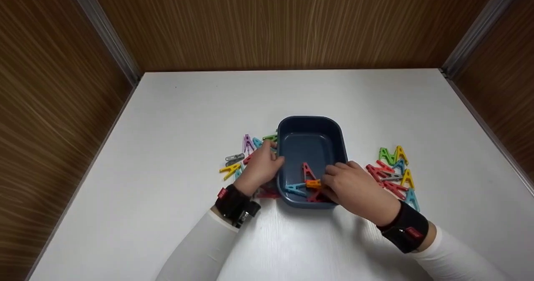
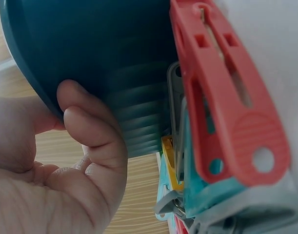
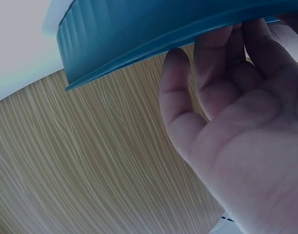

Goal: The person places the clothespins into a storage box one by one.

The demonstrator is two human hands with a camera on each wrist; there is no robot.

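A dark blue basin [image 1: 311, 124] stands on the white table [image 1: 292, 93]. Several clothes pegs lie in its near end: a red peg [image 1: 308, 171], a light blue peg [image 1: 295, 188] and another red peg [image 1: 313, 196]. My right hand [image 1: 352, 187] reaches over the near right rim and pinches an orange peg [image 1: 313, 184] just above them. In the right wrist view the fingers [image 3: 222, 63] pass behind the basin rim [image 3: 153, 44], which hides their tips. My left hand [image 1: 260, 167] grips the basin's left rim, fingers [image 2: 90, 126] curled against its ribbed wall [image 2: 90, 44].
Loose pegs lie on both sides of the basin: a left heap with purple [image 1: 248, 143], grey [image 1: 235, 158] and yellow [image 1: 230, 170] ones, and a right heap [image 1: 394, 172] of green, yellow, red and blue. A red peg [image 2: 227, 97] lies close below my left wrist. Brown wood-grain walls enclose the table.
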